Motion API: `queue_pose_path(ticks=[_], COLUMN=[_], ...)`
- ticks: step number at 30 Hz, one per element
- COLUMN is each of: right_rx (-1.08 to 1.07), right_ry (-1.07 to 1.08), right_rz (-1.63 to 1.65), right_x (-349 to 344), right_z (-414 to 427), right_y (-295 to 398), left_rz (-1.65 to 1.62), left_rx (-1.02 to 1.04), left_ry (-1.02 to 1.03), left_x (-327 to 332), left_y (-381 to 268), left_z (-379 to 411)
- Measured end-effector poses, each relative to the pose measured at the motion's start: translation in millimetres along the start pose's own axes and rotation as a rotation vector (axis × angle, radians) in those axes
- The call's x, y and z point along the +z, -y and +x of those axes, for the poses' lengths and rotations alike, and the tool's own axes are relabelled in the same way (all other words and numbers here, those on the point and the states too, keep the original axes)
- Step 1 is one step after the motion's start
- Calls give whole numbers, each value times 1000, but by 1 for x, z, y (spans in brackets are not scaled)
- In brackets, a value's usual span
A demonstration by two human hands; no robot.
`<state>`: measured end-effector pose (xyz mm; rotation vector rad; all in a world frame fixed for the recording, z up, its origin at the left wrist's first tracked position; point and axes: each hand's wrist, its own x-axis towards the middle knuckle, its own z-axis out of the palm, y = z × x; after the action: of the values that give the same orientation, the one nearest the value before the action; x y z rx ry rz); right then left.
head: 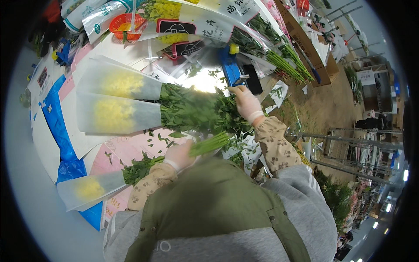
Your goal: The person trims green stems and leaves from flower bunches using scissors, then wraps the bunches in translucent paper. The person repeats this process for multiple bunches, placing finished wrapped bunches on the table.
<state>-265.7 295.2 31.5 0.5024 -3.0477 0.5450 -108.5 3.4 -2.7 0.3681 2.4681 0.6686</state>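
My gloved left hand (179,155) is closed round the green stems (209,144) of a bunch of yellow flowers. That bunch's translucent white sleeve (93,190) points to the lower left, over pink paper. Two more bunches of yellow flowers in translucent sleeves (119,113) lie side by side above it, with leafy stems (193,109) reaching right. My gloved right hand (244,100) is at the far end of those leaves, its fingertips together beside a blue tape dispenser (230,70). Whether a small stem or leaf is between these fingertips, I cannot tell.
Wrapped bouquets (196,24) lie across the back of the table, near a red plastic basket (127,27). A black phone (252,78) lies beside the dispenser. Cut leaves and paper scraps (250,152) are on the right, with a cardboard box (306,42) beyond. Blue plastic (57,118) lies at left.
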Motion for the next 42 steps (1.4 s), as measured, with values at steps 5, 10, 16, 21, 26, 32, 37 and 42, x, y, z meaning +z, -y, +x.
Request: queue_pose_path(ticks=[5, 10, 16, 21, 26, 32, 37, 42], right_rx=[172, 374, 308, 10, 82, 21, -128, -81], right_ry=[260, 534, 459, -88, -283, -143, -157, -233], right_rz=[-173, -386, -247, 179, 935, 1162, 1091, 1072], right_x=[39, 55, 32, -19, -64, -79, -90, -97], right_z=[67, 101, 82, 8, -105, -177, -192, -198], right_y=[22, 25, 33, 29, 35, 72, 90, 106], left_rz=[-62, -54, -40, -31, -32, -7, 130, 190], left_rx=[11, 18, 14, 18, 119, 206, 230, 237], left_ry=[24, 21, 58, -7, -228, -337, -473, -588], left_x=[-5, -6, -10, -26, -66, -99, -88, -78], left_y=[4, 2, 1, -10, -32, -66, -94, -105], left_z=[2, 0, 0, -12, -38, -78, -96, -103])
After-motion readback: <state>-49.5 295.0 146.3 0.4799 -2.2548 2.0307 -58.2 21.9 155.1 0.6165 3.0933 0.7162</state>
